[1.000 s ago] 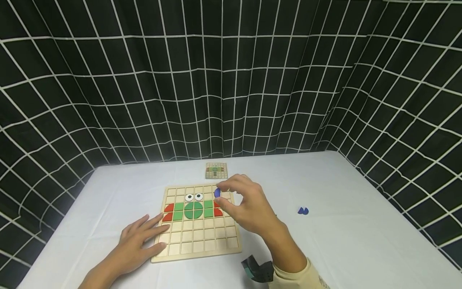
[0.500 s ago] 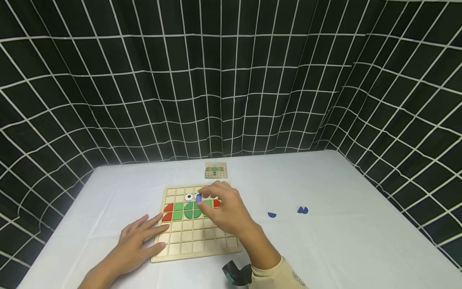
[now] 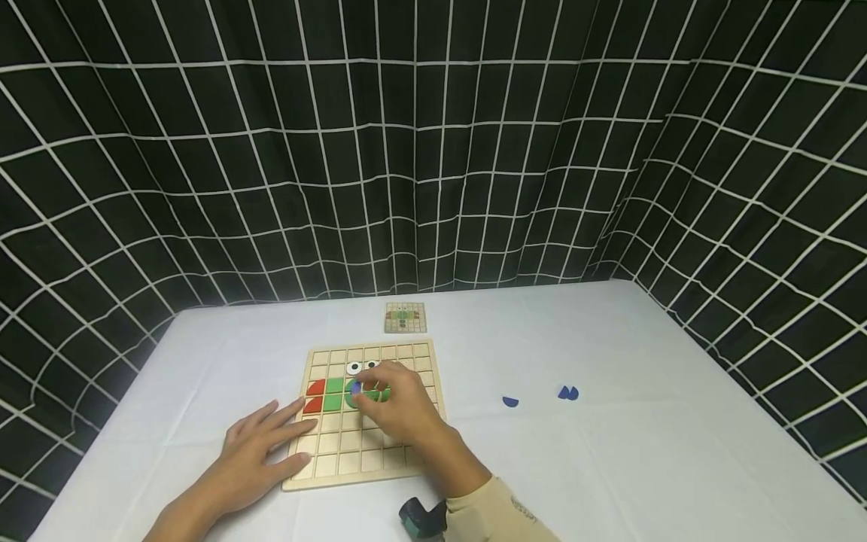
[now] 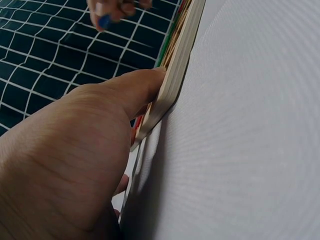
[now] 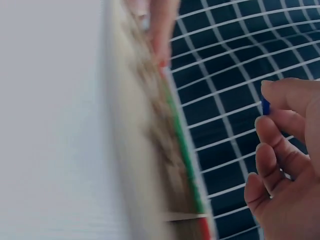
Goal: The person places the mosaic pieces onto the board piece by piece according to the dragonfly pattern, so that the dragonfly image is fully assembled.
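Observation:
My right hand (image 3: 403, 406) pinches a small blue piece (image 5: 265, 105) between thumb and index finger, held above the green circle in the middle of a wooden grid board (image 3: 339, 464). In the right wrist view the piece is clear of the board and the other fingers are loosely curled. My left hand (image 3: 252, 457) rests on the board's left edge with fingers spread. Its thumb touches the rim in the left wrist view. On the board lie red quarter pieces (image 3: 315, 388), green squares (image 3: 333, 403) and two eye discs (image 3: 354, 368). The right hand hides the board's right-hand pieces.
A small pattern card (image 3: 406, 318) lies behind the board. Right of it on the white tablecloth (image 3: 609, 467) are a blue half-circle (image 3: 510, 402) and two more blue pieces (image 3: 573, 393) close together. A black gridded curtain (image 3: 433, 150) surrounds the table.
My right hand has carried the blue piece leftward and nearer to me, from the board's right side to over its middle, uncovering a blue half-circle on the cloth. The left hand has stayed put.

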`<state>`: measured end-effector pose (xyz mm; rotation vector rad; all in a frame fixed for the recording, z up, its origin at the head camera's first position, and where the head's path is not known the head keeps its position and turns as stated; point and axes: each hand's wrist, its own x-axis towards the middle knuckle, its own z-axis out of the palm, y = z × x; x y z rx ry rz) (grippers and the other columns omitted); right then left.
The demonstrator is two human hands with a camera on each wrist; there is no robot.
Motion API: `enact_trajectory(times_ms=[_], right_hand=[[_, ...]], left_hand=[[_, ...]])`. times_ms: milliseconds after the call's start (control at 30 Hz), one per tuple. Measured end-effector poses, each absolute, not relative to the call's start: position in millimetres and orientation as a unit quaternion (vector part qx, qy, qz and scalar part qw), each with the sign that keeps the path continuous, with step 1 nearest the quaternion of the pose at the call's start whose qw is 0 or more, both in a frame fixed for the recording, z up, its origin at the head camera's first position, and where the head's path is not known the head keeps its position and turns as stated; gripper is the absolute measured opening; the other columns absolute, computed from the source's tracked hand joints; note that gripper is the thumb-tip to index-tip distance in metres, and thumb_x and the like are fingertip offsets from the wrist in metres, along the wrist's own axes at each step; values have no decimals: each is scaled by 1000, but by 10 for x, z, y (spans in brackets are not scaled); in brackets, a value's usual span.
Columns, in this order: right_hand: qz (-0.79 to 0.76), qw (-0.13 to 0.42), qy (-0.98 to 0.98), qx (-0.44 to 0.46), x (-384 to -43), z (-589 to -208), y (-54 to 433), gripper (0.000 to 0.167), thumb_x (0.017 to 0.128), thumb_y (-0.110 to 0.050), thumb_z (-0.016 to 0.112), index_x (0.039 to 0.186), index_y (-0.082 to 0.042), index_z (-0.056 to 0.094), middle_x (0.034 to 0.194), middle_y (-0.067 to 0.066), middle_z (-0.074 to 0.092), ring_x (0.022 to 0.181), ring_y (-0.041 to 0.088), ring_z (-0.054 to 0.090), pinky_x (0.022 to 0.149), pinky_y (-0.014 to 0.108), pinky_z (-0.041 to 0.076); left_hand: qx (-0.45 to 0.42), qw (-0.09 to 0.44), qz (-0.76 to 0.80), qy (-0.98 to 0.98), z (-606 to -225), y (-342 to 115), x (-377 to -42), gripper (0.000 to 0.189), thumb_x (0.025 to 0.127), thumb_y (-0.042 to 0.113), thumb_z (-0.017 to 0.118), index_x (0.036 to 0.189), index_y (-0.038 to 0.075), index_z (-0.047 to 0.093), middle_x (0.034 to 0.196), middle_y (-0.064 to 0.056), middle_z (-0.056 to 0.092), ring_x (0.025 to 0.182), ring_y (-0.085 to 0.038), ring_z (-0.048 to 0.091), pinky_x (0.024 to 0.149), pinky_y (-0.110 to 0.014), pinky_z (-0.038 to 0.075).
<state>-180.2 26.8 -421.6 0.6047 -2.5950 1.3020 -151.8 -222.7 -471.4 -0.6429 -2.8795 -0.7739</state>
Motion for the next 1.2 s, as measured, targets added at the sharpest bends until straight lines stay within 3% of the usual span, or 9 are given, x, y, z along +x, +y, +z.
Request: enact_trajectory(times_ms=[167,433,667,1000,1200], right_hand=[[419,52,-885,196,-1813,-4353,226,23,83,-25,70,103,-15,70,86,-10,62,81,8,57,69,14,47],[418,23,-889,186,-1828,-4441,188,19,81,-23,71,99,-17,71,79,-11,58,73,3,50,64,14,44],[368,28,-910,191,-1826,-4479,170,22,81,-24,71,101,-16,71,79,-11,56,74,2,46,64,14,41],[272,36,-940,203,-1794,-4483,184,24,79,-28,69,102,-21,71,92,-12,58,86,4,46,74,18,42],[271,50,-938,212,-1792,-4496,190,23,78,-26,69,101,-20,71,89,-11,57,85,4,45,73,18,42]], left_hand=[[-211,43,-255,-943,-4709,-2226,-1520,43,83,52,62,121,35,61,146,3,42,135,-39,27,101,-59,16],[-208,42,-257,-943,-4682,-2241,-1508,43,82,52,62,121,35,61,146,3,42,135,-39,27,101,-60,16],[-210,45,-257,-942,-4689,-2240,-1509,43,82,52,62,121,34,61,146,3,42,134,-39,28,101,-60,16],[-207,49,-258,-942,-4724,-2235,-1526,43,82,52,63,121,35,61,145,3,43,134,-38,28,101,-57,16],[-204,41,-254,-945,-4732,-2241,-1532,44,81,54,62,121,35,61,146,3,42,135,-38,27,101,-58,16]])
